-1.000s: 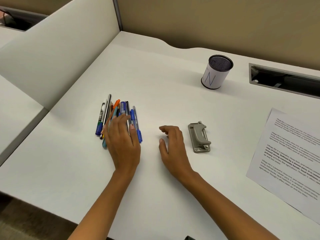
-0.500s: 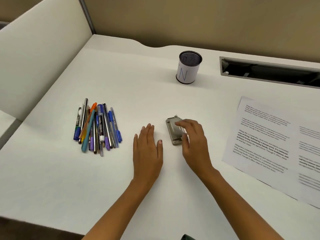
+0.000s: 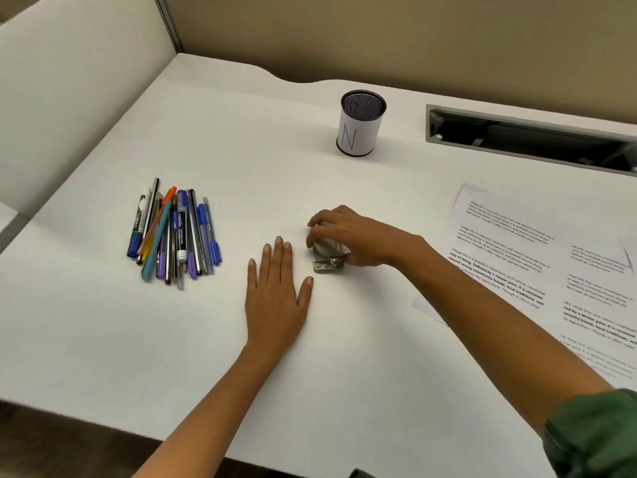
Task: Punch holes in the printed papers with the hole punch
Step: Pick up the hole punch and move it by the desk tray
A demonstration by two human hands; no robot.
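A small grey metal hole punch (image 3: 327, 260) sits on the white desk near its middle. My right hand (image 3: 348, 236) covers most of it, fingers curled over its top and sides; only the near end shows. My left hand (image 3: 275, 294) lies flat on the desk just left of the punch, palm down, fingers slightly spread, holding nothing. Printed papers (image 3: 510, 250) with black text lie spread at the right, some overlapping and running off the right edge.
A heap of several pens and markers (image 3: 174, 232) lies at the left. A mesh pen cup (image 3: 360, 124) marked "N" stands at the back. A grey cable slot (image 3: 531, 139) is cut into the desk's back right. Partition walls close off the left and back.
My left hand left the pens and came to rest flat beside the punch. My right hand reached over to the punch and closed around it.
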